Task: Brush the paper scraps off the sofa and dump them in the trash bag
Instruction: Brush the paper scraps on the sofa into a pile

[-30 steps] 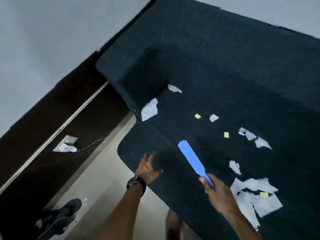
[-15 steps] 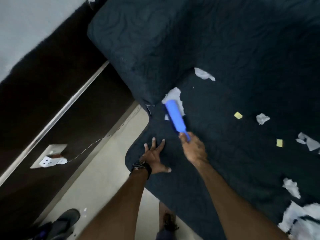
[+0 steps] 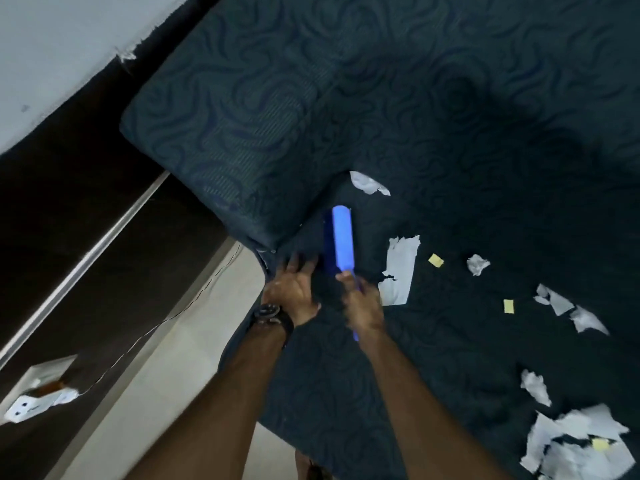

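On the dark sofa (image 3: 450, 133) seat, the big white scrap (image 3: 400, 268) that lay by the armrest now sits right of the blue brush (image 3: 341, 239) (right hand (image 3: 362, 306) grips its handle, left hand (image 3: 294, 289) presses flat), so sweeping has begun; no trash bag in view.

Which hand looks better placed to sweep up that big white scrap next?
The right hand: it grips the blue brush beside the big white scrap. The left hand rests on the sofa.
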The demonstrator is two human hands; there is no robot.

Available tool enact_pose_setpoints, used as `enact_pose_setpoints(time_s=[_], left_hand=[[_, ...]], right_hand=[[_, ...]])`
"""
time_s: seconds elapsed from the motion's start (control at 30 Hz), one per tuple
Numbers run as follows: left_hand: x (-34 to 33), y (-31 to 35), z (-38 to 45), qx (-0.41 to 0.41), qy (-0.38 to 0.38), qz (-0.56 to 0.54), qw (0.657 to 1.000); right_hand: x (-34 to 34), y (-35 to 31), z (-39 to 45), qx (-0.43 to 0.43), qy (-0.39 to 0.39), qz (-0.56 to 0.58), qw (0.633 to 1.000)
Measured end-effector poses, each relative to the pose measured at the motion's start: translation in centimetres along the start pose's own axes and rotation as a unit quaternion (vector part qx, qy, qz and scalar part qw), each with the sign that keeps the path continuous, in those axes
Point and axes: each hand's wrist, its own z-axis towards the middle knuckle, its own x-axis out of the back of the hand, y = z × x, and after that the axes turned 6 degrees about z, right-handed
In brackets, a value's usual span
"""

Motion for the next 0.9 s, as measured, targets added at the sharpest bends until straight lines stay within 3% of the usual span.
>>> enact_pose_setpoints(time_s=[0.13, 0.23, 0.37, 0.43, 0.53, 0.63, 0.7, 0.8, 0.9], left_hand=[[-0.5, 1.2, 4.1, -0.031, -0.129, 0.058, 0.989], [-0.9, 1.2, 4.7, -0.029, -0.152, 0.067, 0.986], [-0.1, 0.6, 5.2, -0.035, -0.168, 0.052, 0.984], [0.2, 0.8, 5.6, -0.028, -0.181, 0.042, 0.982], [0.3, 0.9, 5.7, -0.024, -0.189, 0.049, 0.98], [0.0, 0.8, 6.0, -0.019, -0.197, 0.05, 0.979], [0.1, 1.0, 6.2, -0.015, -0.198, 0.059, 0.978], [0.1, 1.6, 6.1, -0.012, -0.197, 0.068, 0.978], [0.3, 1.8, 6.0, -0.01, -0.196, 0.074, 0.978]], right_hand=[[4.8, 3.4, -2.9, -0.078, 0.116, -0.027, 0.99], [5.4, -1.2, -5.6, -0.061, 0.109, 0.01, 0.992], [2.6, -9.1, 2.1, 0.022, 0.036, -0.059, 0.997], [1.6, -10.0, 6.4, 0.021, 0.026, -0.057, 0.998], [3.2, -5.1, 7.8, -0.067, 0.104, -0.031, 0.992], [6.6, 3.4, 2.7, -0.176, 0.193, 0.083, 0.962], [8.3, 6.1, -2.1, -0.191, 0.232, 0.035, 0.953], [7.7, 1.0, -8.2, -0.16, 0.23, 0.019, 0.96], [5.9, -4.8, -5.4, -0.05, 0.158, -0.07, 0.984]])
